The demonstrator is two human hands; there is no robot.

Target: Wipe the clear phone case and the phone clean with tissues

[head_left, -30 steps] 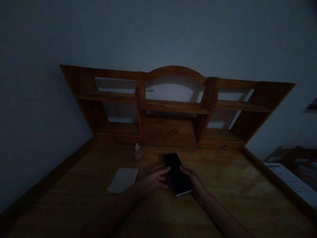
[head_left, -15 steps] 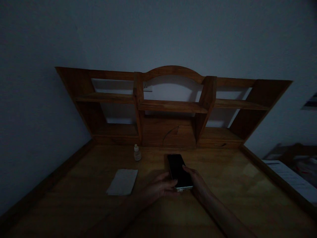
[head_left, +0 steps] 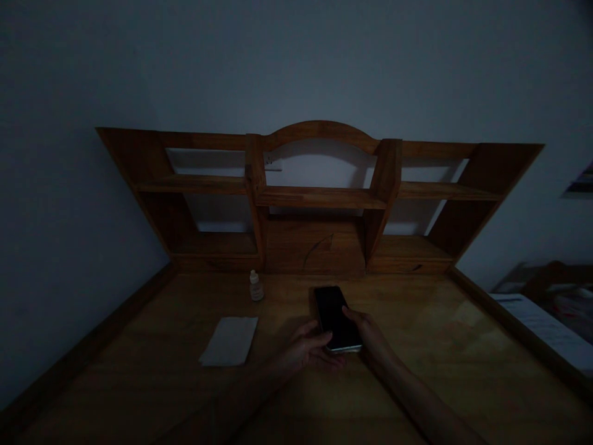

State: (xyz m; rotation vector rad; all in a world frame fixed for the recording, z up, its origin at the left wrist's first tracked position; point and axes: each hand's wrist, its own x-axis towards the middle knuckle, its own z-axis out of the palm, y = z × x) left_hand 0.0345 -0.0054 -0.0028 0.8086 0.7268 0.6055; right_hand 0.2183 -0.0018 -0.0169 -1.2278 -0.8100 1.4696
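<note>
Both hands hold a dark-screened phone (head_left: 336,318) above the wooden desk (head_left: 417,371), near the middle of the desktop and slightly to the right. The left hand (head_left: 309,350) cups the near left corner of the phone, with its fingers curled under the near edge. The right hand (head_left: 370,334) closes on the right edge, with the thumb lying on the screen. The phone is tilted, with its far end pointing towards the wooden shelf unit (head_left: 319,198) at the back of the desk. A white folded cloth (head_left: 230,340) lies flat to the left of the hands, clear of them. A small dropper bottle (head_left: 256,286) stands upright beyond the cloth, near the base of the shelf unit.
</note>
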